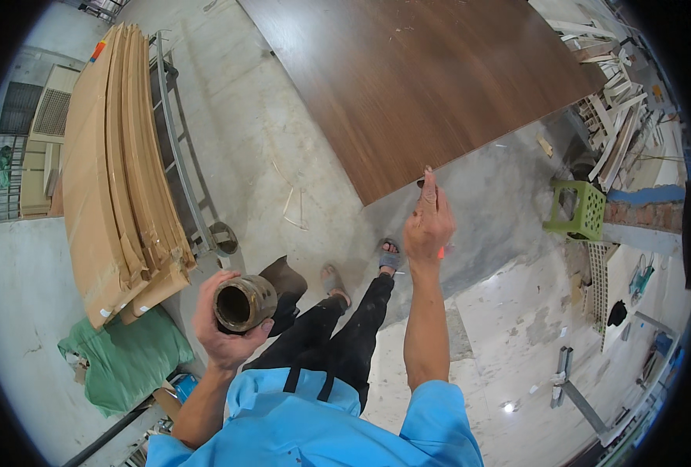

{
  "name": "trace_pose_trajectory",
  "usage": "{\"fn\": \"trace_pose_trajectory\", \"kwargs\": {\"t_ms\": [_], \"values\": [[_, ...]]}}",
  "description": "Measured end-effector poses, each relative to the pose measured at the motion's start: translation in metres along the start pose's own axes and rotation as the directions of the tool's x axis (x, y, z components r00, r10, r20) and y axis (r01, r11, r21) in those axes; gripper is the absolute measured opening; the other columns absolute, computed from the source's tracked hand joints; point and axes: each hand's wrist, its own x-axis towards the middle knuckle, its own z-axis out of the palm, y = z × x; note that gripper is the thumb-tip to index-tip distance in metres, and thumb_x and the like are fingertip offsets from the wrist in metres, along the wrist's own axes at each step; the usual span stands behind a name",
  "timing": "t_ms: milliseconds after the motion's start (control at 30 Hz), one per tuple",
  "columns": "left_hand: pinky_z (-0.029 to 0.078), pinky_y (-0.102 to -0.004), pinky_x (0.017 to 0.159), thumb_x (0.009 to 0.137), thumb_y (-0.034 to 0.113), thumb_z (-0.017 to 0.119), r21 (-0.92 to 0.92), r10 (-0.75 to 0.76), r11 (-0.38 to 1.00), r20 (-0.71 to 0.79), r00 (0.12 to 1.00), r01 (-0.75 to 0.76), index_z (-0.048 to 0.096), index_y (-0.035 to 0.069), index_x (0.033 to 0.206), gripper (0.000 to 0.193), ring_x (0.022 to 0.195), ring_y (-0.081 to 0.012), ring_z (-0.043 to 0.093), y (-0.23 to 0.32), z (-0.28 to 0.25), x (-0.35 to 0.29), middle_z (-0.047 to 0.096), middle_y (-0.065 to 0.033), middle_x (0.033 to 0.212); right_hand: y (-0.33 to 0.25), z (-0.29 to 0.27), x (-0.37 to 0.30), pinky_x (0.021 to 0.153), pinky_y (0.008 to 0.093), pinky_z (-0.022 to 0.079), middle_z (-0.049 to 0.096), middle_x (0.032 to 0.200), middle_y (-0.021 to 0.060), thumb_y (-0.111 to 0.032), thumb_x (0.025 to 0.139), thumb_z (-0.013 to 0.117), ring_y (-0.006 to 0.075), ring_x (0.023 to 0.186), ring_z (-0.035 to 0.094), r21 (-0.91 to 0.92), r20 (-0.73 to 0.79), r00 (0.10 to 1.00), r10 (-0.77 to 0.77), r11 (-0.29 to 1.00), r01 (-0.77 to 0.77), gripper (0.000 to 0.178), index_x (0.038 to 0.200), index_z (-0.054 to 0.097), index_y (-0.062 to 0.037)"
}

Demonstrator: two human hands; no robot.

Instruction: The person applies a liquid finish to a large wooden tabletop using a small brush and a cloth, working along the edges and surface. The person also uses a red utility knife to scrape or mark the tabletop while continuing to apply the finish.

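My left hand [219, 323] is wrapped round a stained, round jar [246, 302] with a dark open mouth. Just beyond the jar hangs a dark sheet-like piece [284, 286]; whether it touches the hand is hidden. At the near edge of a large brown wood-grain board [407, 86], my right hand [429, 222] is closed on a slim tool. Its orange end [441, 253] shows below the fist and a dark tip shows by the fingertips. The fingers hide the rest of it, so its kind is unclear.
Tall folded cardboard sheets [112, 179] lean at the left against a metal rail [175, 148], with a green sack [131, 362] below them. A green plastic stool [577, 208] stands at the right, near a pile of scrap strips [622, 117]. Metal profiles [583, 405] lie lower right.
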Motion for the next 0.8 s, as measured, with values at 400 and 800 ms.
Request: {"fn": "trace_pose_trajectory", "kwargs": {"t_ms": [400, 800], "values": [[0.051, -0.0371, 0.091, 0.054, 0.016, 0.085, -0.025, -0.074, 0.997, 0.031, 0.997, 0.074, 0.061, -0.005, 0.115, 0.069, 0.102, -0.03, 0.065, -0.019, 0.004, -0.01, 0.064, -0.0184, 0.112, -0.008, 0.01, -0.025, 0.059, 0.0357, 0.047, 0.064, 0.086, 0.0067, 0.003, 0.072, 0.063, 0.0239, 0.068, 0.059, 0.149, -0.106, 0.989, -0.104, 0.982, 0.119, 0.059, 0.129, 0.066, -0.0105], [0.05, -0.0385, 0.093, 0.055, 0.014, 0.082, -0.02, -0.101, 0.995, -0.037, 0.994, 0.1, 0.059, -0.007, 0.12, 0.072, 0.104, -0.0294, 0.063, -0.017, 0.012, -0.012, 0.063, -0.0186, 0.113, -0.012, 0.017, -0.029, 0.058, 0.0362, 0.048, 0.062, 0.09, 0.0048, 0.001, 0.072, 0.063, 0.0213, 0.068, 0.058, 0.057, -0.07, 0.984, -0.163, 0.984, 0.167, 0.06, 0.13, 0.066, -0.012]]}}
